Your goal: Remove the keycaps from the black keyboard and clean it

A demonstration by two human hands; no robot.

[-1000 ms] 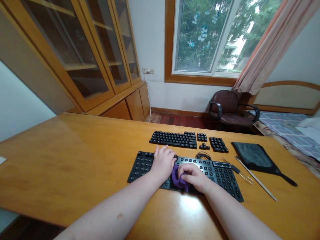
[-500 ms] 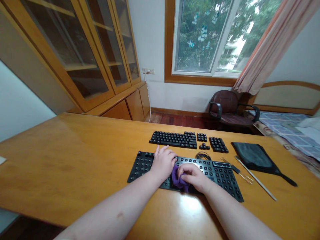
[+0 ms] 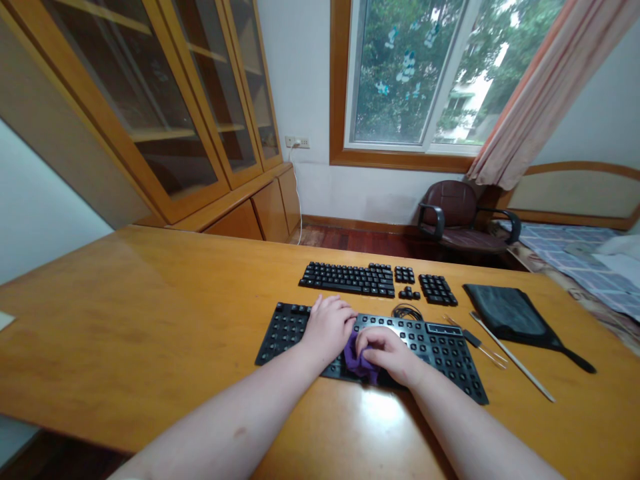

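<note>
A black keyboard base (image 3: pixel 440 353) with its keycaps removed lies on the wooden desk (image 3: pixel 150 320) in front of me. My left hand (image 3: pixel 327 327) rests flat on its middle-left part, fingers spread and pressing it down. My right hand (image 3: pixel 385 353) is closed on a small purple cloth (image 3: pixel 356 360) pressed against the base. Behind the base, the removed black keycaps (image 3: pixel 350 278) are laid out in keyboard order, with smaller groups (image 3: pixel 437 289) to the right.
A coiled black cable (image 3: pixel 406 311) sits behind the base. To the right lie a wire keycap puller (image 3: pixel 483 347), a thin stick (image 3: pixel 515 367) and a black pouch (image 3: pixel 510 313). A chair (image 3: pixel 457 217) stands by the window and glass-door cabinets (image 3: pixel 175 113) at left.
My left hand's fingers have drawn slightly closer together on the base. The right hand and cloth have barely shifted.
</note>
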